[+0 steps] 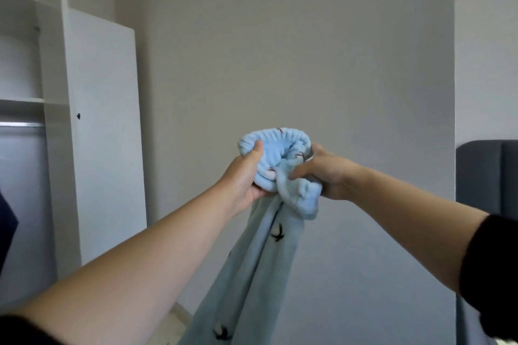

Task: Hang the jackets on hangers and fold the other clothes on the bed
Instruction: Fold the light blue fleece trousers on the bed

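While our left hand point(244, 176) and right hand point(329, 175) both clutch the bunched blue garment point(263, 246) dead centre, tail dangling toward 6 o'clock, we reckon it's not folded yet; headboard point(487, 176) at 3 o'clock.

Head-worn view, forward toward wall point(294, 45)

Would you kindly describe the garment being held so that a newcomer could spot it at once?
Look at the bare grey wall right of the white wardrobe. In front of it, the left hand and right hand grip a fleecy garment. It alone is pale blue with small dark prints.
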### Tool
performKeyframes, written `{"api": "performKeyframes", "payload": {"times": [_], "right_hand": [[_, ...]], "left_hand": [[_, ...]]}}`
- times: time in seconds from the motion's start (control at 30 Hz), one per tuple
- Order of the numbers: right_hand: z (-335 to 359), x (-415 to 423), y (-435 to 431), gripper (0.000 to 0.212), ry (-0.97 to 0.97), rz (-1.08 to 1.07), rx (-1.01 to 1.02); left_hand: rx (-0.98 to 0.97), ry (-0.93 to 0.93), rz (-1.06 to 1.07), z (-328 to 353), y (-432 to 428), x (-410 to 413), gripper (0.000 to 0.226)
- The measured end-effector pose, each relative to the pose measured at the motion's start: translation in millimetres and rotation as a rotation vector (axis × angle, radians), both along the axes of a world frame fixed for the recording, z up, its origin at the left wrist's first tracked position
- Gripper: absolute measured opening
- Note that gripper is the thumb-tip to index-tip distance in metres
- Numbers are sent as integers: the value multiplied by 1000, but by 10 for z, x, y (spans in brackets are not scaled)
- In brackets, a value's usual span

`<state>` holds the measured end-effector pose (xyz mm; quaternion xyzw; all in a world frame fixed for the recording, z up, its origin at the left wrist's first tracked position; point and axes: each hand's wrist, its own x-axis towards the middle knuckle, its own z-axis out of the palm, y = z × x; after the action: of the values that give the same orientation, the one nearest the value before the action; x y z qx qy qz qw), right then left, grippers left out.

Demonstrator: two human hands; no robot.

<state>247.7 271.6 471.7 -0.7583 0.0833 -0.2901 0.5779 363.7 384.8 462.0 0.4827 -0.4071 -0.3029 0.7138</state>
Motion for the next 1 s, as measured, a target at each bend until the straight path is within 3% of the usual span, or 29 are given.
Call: {"api": "performKeyframes", "payload": {"times": [0.07, 0.17, 0.23, 0.27, 0.33, 0.43, 0.53, 0.6, 0.67, 0.7, 0.83, 0.9, 1.0], "right_hand": [[16, 5, -31, 37, 59, -192, -133], [37, -80, -165, 27, 278, -611, -692], [52, -230, -284, 16, 368, -809, -1002], [67, -313, -352, 14, 353, -893, -1040], [106, -425, -469, 10, 261, -959, -924], [106, -405, -477, 11, 291, -868, -865], [55, -362, -380, 14, 164, -874, -816], [71, -359, -326, 19, 111, -831, -746], [99, -368, -273, 24, 122, -760, -696], [104, -372, -245, 27, 127, -732, -686], [54, -398, -163, 35, 135, -631, -632], [48, -412, -143, 37, 116, -614, -610], [41, -463, -162, 33, 86, -641, -593]], "left_hand": [[-8, -15, 99, 4, -34, 12, 40], [-87, -85, 342, 55, 20, 216, 17], [-128, -75, 475, 109, 136, 480, 21], [-116, -67, 540, 126, 195, 624, 23], [-29, -167, 641, 110, 267, 830, 20], [114, -519, 489, -3, 264, 812, 36], [513, -1062, 284, -98, 267, 756, 38], [887, -1262, 131, -140, 291, 722, 27], [1202, -1234, 4, -192, 336, 635, 28], [1224, -1181, -42, -224, 335, 610, 36], [790, -719, -154, -355, 143, 451, 48], [672, -659, -192, -462, -14, 230, 34], [654, -640, -277, -672, -221, -148, 15]]}}
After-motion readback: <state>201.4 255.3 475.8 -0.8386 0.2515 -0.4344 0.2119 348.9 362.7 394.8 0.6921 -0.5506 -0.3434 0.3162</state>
